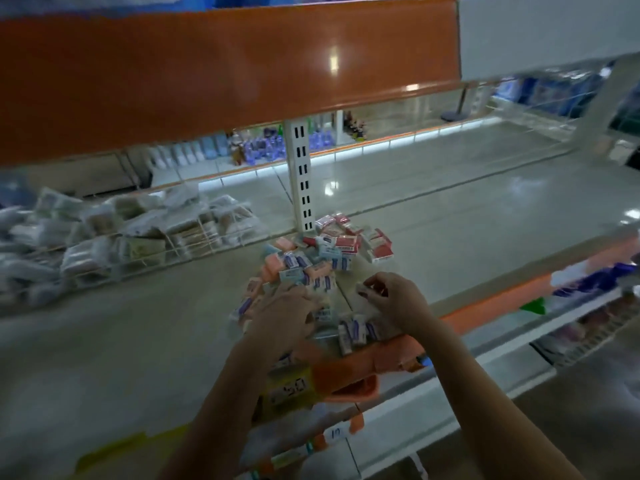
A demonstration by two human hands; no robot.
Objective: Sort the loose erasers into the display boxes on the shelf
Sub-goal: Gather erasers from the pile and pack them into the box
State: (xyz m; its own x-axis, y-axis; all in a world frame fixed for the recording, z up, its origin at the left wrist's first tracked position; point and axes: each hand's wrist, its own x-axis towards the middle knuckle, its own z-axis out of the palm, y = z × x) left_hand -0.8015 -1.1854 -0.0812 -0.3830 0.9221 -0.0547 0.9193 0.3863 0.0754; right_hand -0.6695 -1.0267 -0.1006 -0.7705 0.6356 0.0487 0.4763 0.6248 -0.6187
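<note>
Dozens of loose erasers (322, 258) lie heaped on the pale shelf (467, 251), piled against the foot of the slotted white upright (300, 178), which I take as my marker. Right of that upright the shelf board runs bare to its orange front edge (491, 299); left of it a wire basket (145, 251) of wrapped packets hems the heap in, and the orange shelf above (225, 64) hangs low overhead. My left hand (284, 317) lies over the near side of the heap, fingers curled down among the wrappers, though motion blur hides whether it grips any. My right hand (394, 299), just beside it and nearer the front edge, pinches one small eraser (363, 289) in its fingertips. Below my wrists sits an orange display box (374, 368) with a few erasers standing in it, and a yellow tag (291, 389) that seems to read "50". A white label (335, 434) lower down reads "17". Behind the upright, glossy pale floor tiles (381, 174) reflect ceiling lights.
</note>
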